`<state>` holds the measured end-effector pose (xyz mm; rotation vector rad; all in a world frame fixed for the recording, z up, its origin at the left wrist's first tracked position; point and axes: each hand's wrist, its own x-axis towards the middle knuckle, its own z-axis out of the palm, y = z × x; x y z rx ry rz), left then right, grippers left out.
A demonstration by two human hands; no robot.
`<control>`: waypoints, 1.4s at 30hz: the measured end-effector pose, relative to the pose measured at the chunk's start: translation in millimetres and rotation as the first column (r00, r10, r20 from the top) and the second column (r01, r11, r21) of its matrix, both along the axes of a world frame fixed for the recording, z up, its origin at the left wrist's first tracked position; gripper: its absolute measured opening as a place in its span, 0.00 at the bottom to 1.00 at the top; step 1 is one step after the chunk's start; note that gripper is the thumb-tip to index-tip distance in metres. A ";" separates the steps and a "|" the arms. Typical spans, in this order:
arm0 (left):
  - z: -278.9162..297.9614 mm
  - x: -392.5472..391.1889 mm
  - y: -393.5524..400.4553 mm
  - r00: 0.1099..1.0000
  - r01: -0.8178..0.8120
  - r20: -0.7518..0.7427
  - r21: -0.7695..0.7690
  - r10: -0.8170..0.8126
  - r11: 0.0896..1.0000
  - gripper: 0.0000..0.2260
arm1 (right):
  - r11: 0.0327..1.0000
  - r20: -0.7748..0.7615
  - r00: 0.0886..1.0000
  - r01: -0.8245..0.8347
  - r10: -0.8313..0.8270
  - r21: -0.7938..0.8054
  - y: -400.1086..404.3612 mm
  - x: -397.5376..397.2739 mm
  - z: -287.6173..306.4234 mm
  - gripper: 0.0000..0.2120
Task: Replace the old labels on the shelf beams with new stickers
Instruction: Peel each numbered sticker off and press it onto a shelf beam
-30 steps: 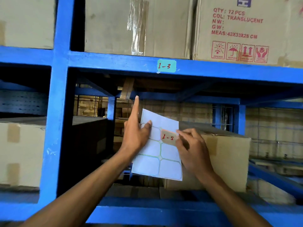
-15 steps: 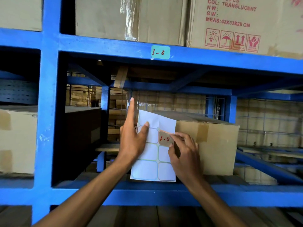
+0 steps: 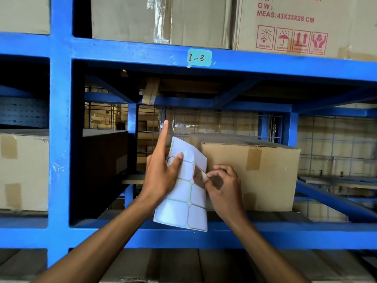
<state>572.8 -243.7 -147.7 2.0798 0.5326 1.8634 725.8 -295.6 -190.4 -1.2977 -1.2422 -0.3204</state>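
A small sticker (image 3: 199,174) with red handwriting sits at the right edge of a sticker sheet (image 3: 184,198), partly lifted off its backing. The right hand (image 3: 223,192) has its thumb and forefinger pinched together on the sticker's free corner, the other fingers curled loosely behind. The left hand (image 3: 163,170) holds the sheet upright, thumb pressed on the front, the forefinger pointing straight up and clear of the paper; the remaining fingers are hidden behind the sheet, so their hold cannot be told.

Both hands work in front of a cardboard box (image 3: 255,176) on the lower shelf. Above, on the blue beam (image 3: 285,67), a teal label (image 3: 199,57) reading "1-3" is stuck flat, one lower corner looking slightly frayed.

The step in hand looks like peeling the written sticker free. The sheet is thin and held only on one side, so a hard pull could bend it or tear the sticker. Once free, the sticker could curl and stick to the fingers or to itself. If it goes onto the beam crooked, or over a badly removed old label, it may lift again.
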 end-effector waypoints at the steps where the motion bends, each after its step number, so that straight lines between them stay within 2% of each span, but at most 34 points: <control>1: -4.0 -2.9 3.0 1.000 -0.016 -0.008 -0.010 0.016 1.000 0.36 | 1.000 0.004 1.000 -0.021 0.021 -0.003 -1.3 0.5 -1.2 0.04; 7: -44.2 -20.9 33.2 0.993 -0.109 -0.056 -0.183 0.101 0.977 0.34 | 0.988 0.139 0.979 -0.152 0.151 0.002 -15.1 -1.9 -19.6 0.06; 11: -79.6 -30.7 36.6 0.988 -0.135 -0.108 -0.213 0.114 0.968 0.34 | 0.966 -0.036 0.966 -0.257 0.257 0.009 -20.4 -0.3 -34.7 0.06; 13: -97.0 -34.1 33.4 0.986 -0.110 -0.148 -0.273 0.071 0.956 0.36 | 0.970 -0.074 0.968 -0.241 0.238 -0.036 -19.4 6.3 -43.9 0.04; 15: -114.7 -36.2 27.7 0.975 -0.103 -0.218 -0.258 0.046 0.961 0.38 | 0.971 -0.080 0.974 -0.217 0.210 -0.098 -17.8 14.0 -55.5 0.03; 18: -141.0 -39.2 22.3 0.934 -0.102 -0.358 -0.241 0.009 0.965 0.37 | 0.957 0.001 0.986 -0.160 0.165 -0.242 -17.1 23.8 -80.6 0.02; 21: -159.4 -42.2 18.9 0.919 0.013 -0.361 -0.373 -0.158 0.928 0.36 | 0.933 0.064 0.988 -0.108 0.137 -0.343 -16.3 31.3 -100.9 0.02; 22: -164.0 -43.7 16.4 0.909 0.046 -0.369 -0.374 -0.194 0.926 0.36 | 0.933 0.069 0.988 -0.103 0.134 -0.346 -16.3 33.0 -104.7 0.02; 24: -170.6 -45.6 12.0 0.865 0.069 -0.448 -0.337 -0.224 0.939 0.36 | 0.933 0.076 0.988 -0.097 0.131 -0.347 -16.6 35.2 -109.8 0.02; 28: -174.9 -44.4 -1.3 0.722 0.068 -0.643 -0.303 -0.256 0.951 0.36 | 0.924 0.124 0.983 -0.078 0.134 -0.373 -17.8 38.6 -114.5 0.01; 32: -175.5 -35.4 -8.9 0.625 0.005 -0.762 -0.212 -0.168 0.977 0.36 | 0.904 0.165 0.977 -0.051 0.133 -0.425 -20.2 43.5 -112.8 0.01; 36: -173.2 -22.3 -11.9 0.543 -0.047 -0.831 -0.172 -0.119 0.984 0.38 | 0.890 0.197 0.971 -0.035 0.139 -0.455 -21.8 46.6 -108.9 0.02; 42: -171.3 -7.3 -4.4 0.457 -0.097 -0.889 -0.025 0.022 0.995 0.43 | 0.877 0.221 0.965 -0.019 0.142 -0.480 -20.9 46.8 -101.1 0.02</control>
